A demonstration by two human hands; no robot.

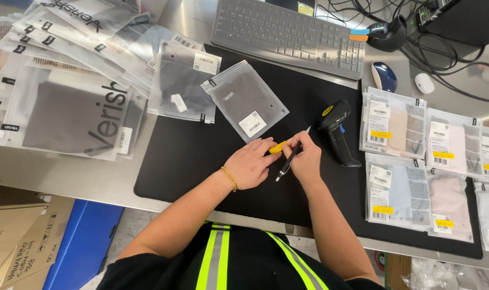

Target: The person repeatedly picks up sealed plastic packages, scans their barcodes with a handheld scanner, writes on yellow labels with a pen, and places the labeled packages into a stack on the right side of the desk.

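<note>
While the camera looks straight down, these lines run from largest thing to smallest.

Tabletop (67, 180): grey metal, carrying everything below; a person in a dark top with yellow and grey reflective stripes stands at its near edge.

Black mat (191, 156): covers the middle of the tabletop; both hands rest on it.

Loose pile of bags (67, 59): frosted garment bags heaped at far left, overlapping one another, seemingly not yet handled.

Labelled bags (416, 172): laid flat in neat rows at right, each with a white barcode label and a small yellow sticker; these look finished.

Keyboard (290, 35): grey, beyond the mat.

Small grey bag (244, 99): lies alone on the mat just beyond the hands, not touched by either; no yellow sticker shows on it, so it appears next in line.

Barcode scanner (337, 131): black, resting on the mat just right of the right hand.

Left hand (250, 164): palm down, fingers curled, fingertips pinching a yellow sticker.

Right hand (304, 158): closed around a pen, also meeting the sticker.

Pen (288, 161): dark, slanted, its tip pointing toward the person.

Yellow sticker (277, 147): between the two hands' fingertips, partly hidden; whether it is being written on or peeled I cannot tell.
</note>
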